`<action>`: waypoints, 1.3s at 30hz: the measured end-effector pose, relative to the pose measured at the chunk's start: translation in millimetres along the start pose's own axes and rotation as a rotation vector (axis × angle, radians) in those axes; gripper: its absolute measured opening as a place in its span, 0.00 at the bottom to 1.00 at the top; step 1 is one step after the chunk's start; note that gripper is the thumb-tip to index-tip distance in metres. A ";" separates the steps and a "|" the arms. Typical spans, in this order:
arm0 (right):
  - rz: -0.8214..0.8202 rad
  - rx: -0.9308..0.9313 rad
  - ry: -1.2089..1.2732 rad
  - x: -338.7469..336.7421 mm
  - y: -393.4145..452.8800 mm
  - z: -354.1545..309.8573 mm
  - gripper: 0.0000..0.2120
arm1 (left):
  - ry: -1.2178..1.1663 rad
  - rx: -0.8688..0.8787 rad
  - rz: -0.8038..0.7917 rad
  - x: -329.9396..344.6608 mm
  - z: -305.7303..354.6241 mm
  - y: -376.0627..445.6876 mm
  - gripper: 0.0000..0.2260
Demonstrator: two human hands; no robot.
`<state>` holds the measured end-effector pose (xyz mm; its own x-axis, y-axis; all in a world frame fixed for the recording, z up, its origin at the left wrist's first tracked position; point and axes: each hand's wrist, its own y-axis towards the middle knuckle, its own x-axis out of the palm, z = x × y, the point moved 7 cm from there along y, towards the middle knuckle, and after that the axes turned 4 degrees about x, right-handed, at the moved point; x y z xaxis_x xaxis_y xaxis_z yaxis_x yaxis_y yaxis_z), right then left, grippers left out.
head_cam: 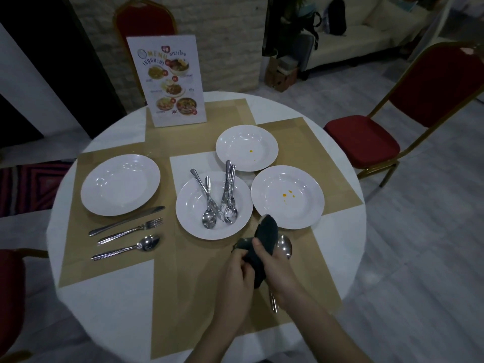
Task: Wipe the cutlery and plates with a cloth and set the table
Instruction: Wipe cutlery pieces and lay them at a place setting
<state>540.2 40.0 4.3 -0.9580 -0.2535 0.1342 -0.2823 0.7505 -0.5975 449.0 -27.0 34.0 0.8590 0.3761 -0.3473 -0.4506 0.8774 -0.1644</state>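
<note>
My right hand (275, 271) grips a dark cloth (265, 237) wrapped round a piece of cutlery whose tip just shows at the top. My left hand (235, 273) holds the lower end of the same cloth. A spoon (285, 246) lies on the mat just right of my hands, its handle partly hidden. The centre plate (188, 205) holds several unwiped spoons and forks (222, 203). Two plates with orange stains sit at the right (309, 195) and behind (246, 148). A clean plate (120, 184) lies at the left, with a knife (125, 220), fork (131, 231) and spoon (127, 248) beside it.
The round table (104, 297) has a white cloth and tan placemats (199, 271). A standing menu card (167, 79) is at the back. Red chairs stand at the right (366, 142), behind the menu (146, 22) and at the near left (10, 297).
</note>
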 end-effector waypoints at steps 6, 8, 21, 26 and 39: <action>0.209 0.026 0.128 -21.3 16.4 -2.0 0.04 | 0.005 0.013 -0.114 3.3 -7.8 -13.0 0.07; 0.241 0.034 0.145 -27.9 20.2 -7.0 0.09 | -0.030 -0.022 -0.085 1.3 -12.1 -14.3 0.06; 0.226 0.033 0.115 -28.8 21.2 -2.1 0.06 | -0.087 -0.186 -0.221 4.4 -19.2 -8.1 0.06; 0.109 0.006 -0.046 -12.5 17.5 5.8 0.03 | -0.038 -0.142 -0.195 0.3 -15.8 7.9 0.05; 0.395 -0.083 -0.148 -122.1 16.4 6.4 0.09 | 0.107 -0.254 -0.085 6.8 -89.3 -3.3 0.14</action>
<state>652.9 79.3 -26.9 -0.9775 -0.0168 -0.2103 0.0959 0.8525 -0.5138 434.6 -53.9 -50.3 0.8719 0.2593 -0.4154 -0.4362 0.7968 -0.4182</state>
